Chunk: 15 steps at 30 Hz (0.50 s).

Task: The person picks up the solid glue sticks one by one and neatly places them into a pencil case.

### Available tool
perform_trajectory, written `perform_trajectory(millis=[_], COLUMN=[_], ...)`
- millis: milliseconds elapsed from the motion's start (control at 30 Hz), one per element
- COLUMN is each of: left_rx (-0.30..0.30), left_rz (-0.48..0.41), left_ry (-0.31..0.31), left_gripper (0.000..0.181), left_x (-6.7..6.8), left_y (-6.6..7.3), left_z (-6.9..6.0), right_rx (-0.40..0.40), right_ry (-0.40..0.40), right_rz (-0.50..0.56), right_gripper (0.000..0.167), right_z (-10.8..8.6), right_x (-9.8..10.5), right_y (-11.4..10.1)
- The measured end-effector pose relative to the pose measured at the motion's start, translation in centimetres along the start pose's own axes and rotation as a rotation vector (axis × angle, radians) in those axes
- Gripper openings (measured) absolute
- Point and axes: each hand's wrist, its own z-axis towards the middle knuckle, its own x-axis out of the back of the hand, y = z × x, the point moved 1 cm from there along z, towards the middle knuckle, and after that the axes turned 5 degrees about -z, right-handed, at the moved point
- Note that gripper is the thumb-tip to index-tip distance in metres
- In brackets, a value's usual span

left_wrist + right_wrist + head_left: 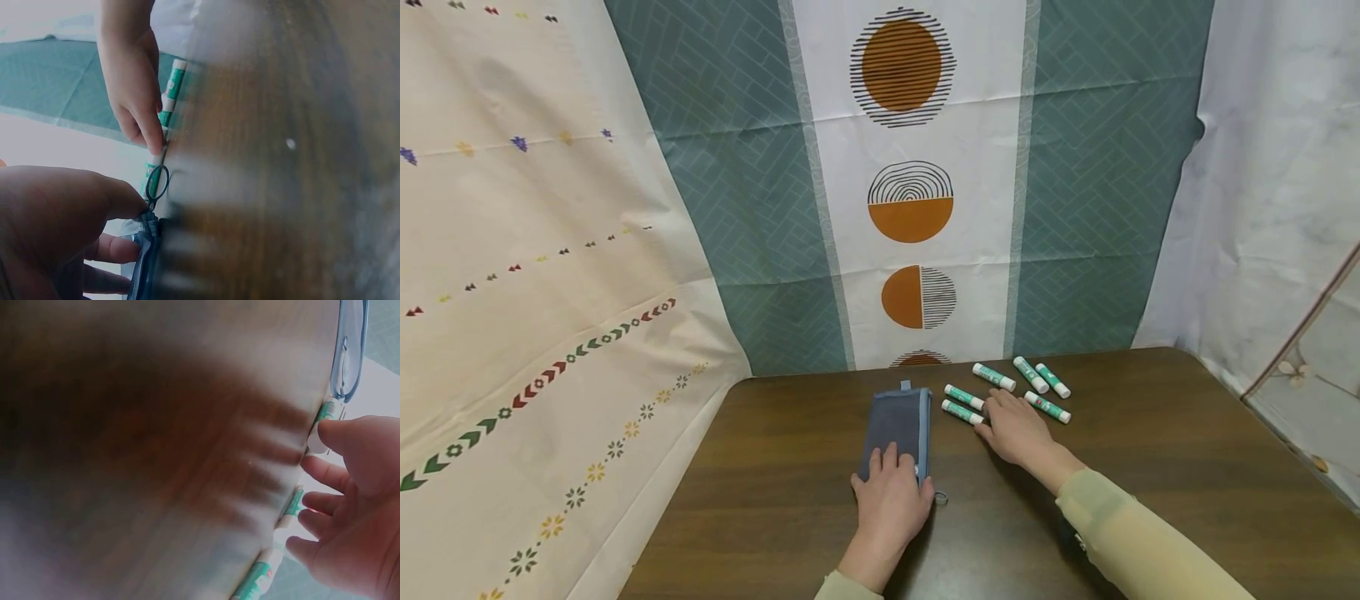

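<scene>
A dark blue zip pouch [891, 421] lies flat on the table. My left hand [891, 500] rests on its near end with spread fingers; in the left wrist view the thumb of this hand [56, 225] is beside the pouch's [142, 265] metal ring [157, 182]. My right hand [1018, 429] is at the white ends of two green-and-white tubes [961, 412] [964, 397] right of the pouch. In the right wrist view this hand [369, 506] has its thumb against a tube's white cap [316, 442], fingers apart and slightly bent.
More green-and-white tubes lie behind and right of my right hand, at the back [993, 377] and to the right [1048, 407]. The brown wooden table [760, 500] ends at a hanging patterned cloth [760, 250]. Pale cloth [572, 333] hangs at the left.
</scene>
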Motion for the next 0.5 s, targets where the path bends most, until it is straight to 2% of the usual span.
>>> perform_trajectory(millis=[267,500], left_rx=[-0.022,-0.04], left_rz=[-0.004,-0.075], left_ry=[0.01,0.064], left_gripper=[0.034,0.017], left_x=[0.22,-0.05], left_y=[-0.02,-0.43], left_z=[-0.16,-0.26], right_rx=[-0.001,0.017], right_ry=[-0.028,-0.014], right_rz=[-0.024,-0.011], right_gripper=[0.021,0.022], right_z=[0.19,-0.08], right_x=[0.23,0.31], right_y=[-0.41,-0.42])
